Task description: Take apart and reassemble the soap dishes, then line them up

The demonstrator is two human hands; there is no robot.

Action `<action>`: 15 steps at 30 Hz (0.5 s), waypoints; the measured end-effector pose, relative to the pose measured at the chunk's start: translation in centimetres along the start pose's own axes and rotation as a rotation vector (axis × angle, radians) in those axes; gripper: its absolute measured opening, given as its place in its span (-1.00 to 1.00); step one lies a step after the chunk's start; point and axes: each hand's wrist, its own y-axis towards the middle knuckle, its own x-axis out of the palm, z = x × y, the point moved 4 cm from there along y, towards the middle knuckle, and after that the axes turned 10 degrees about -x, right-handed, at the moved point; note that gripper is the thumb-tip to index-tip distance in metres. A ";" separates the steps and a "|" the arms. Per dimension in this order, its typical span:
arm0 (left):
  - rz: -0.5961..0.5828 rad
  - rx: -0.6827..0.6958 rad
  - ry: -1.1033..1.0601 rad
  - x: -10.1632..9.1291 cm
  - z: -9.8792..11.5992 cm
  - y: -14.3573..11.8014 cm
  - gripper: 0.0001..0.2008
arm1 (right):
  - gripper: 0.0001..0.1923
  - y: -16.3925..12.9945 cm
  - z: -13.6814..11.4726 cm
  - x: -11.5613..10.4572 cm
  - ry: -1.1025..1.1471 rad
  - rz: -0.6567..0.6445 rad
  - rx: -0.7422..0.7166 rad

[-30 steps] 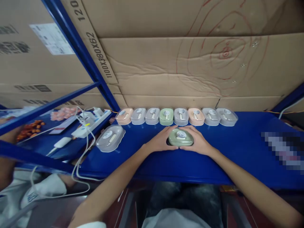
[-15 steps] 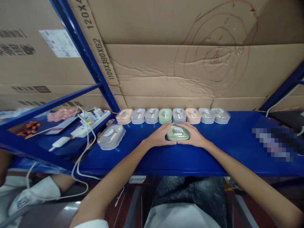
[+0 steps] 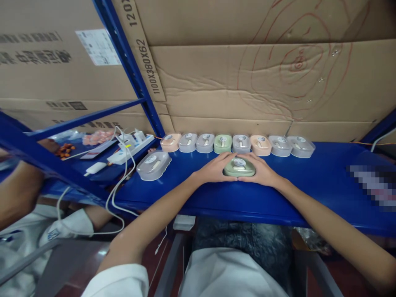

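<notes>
A green lidded plastic box (image 3: 239, 167) with a round label and a pale strip on its lid sits on the blue tabletop, in front of a row of similar boxes. Around its left side wraps my left hand (image 3: 215, 168); my right hand (image 3: 263, 170) wraps its right side. The fingertips meet behind the box and the thumbs meet in front. Just behind my fingers stand another green box (image 3: 222, 143) and a grey box (image 3: 241, 143). Apart from the row, a larger grey lidded box (image 3: 154, 165) lies to the left.
Along the cardboard backing (image 3: 216, 82) runs the row, including a peach box (image 3: 170, 142) at its left end. Left of the blue post are a power strip (image 3: 130, 150) and white cables (image 3: 115, 194). A co-worker's arm (image 3: 23, 192) shows at far left. A blurred-out item (image 3: 375, 185) lies right.
The camera view has shifted, so everything sits differently in the picture. My hands keep the same hold around the green box. More of the co-worker's arm shows at the left.
</notes>
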 end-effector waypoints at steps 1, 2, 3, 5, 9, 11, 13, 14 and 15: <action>-0.010 0.008 -0.004 0.1 0.1 0.0 0.05 | -0.01 0.0 0.1 0.0 -0.007 -0.005 -0.002; -0.018 0.013 -0.007 0.1 0.1 0.0 0.04 | 0.04 0.0 0.2 0.1 -0.015 -0.005 0.003; -0.026 0.016 -0.008 0.0 0.2 0.0 0.04 | 0.10 -0.1 0.4 0.1 -0.024 0.001 0.013; -0.029 0.013 0.000 -0.2 0.5 0.0 0.03 | 0.20 -0.2 0.7 0.2 -0.034 0.016 0.039; -0.017 0.001 0.067 -0.8 1.5 -0.2 0.00 | 0.24 -0.3 0.9 0.5 -0.030 0.032 0.056; -0.030 -0.014 0.109 -1.1 2.1 -0.6 -0.04 | 0.33 -0.3 0.8 0.5 -0.025 0.032 0.057; -0.028 -0.044 0.158 -1.4 2.5 -1.6 -0.10 | 0.40 -0.4 0.7 0.5 -0.003 0.007 0.052; -0.007 -0.068 0.186 -1.5 2.6 -2.4 -0.12 | 0.42 -0.4 0.6 0.4 0.014 -0.006 0.049; 0.024 -0.097 0.219 -1.7 2.7 -3.3 -0.15 | 0.42 -0.4 0.6 0.3 0.032 -0.013 0.048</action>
